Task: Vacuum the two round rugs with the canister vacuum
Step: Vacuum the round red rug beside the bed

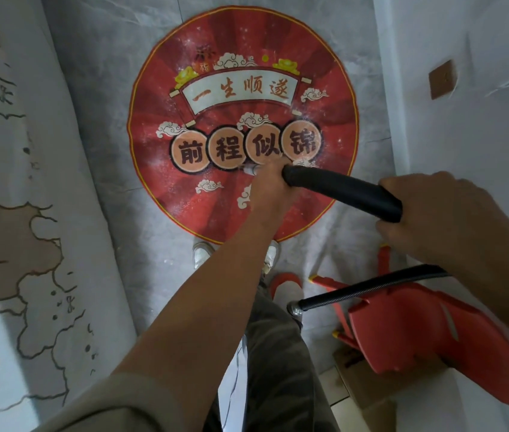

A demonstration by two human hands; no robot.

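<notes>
While the left hand grips the wand tip, the right hand grips its rear. The round rug lies at 12 o'clock.

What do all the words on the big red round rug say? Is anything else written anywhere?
"一生顺遂": on the white scroll banner across the red round rug.
"前程似锦": one character in each of the four orange discs below the banner.
Too blurred to read: the small dark marks near the rug's top.
Too small to read as text: specks on the map-patterned sheet at the left.
</notes>
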